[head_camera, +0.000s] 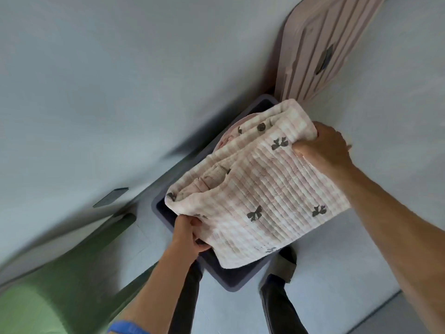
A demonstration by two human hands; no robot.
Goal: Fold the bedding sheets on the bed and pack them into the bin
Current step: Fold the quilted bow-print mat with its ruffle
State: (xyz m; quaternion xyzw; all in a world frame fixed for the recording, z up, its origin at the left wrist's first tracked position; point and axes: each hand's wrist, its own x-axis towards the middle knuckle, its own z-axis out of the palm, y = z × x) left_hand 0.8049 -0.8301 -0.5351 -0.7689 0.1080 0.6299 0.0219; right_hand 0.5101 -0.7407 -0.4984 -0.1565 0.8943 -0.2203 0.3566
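Note:
A folded pink-and-white checked quilt (260, 189) with dark bow prints hangs over a dark grey-blue bin (231, 280) on the floor. My left hand (189, 233) grips the quilt's near left corner at the bin's rim. At the far right corner my right hand (325, 150) holds the folded edge, fingers curled round it. Another pink fabric piece (228, 136) shows in the bin under the quilt. Most of the bin's inside is hidden by the quilt.
A ribbed pink lid or panel (317, 49) leans against the pale wall behind the bin. A green bed edge (48, 285) lies at the lower left. My legs and feet (281, 273) stand on the pale floor right next to the bin.

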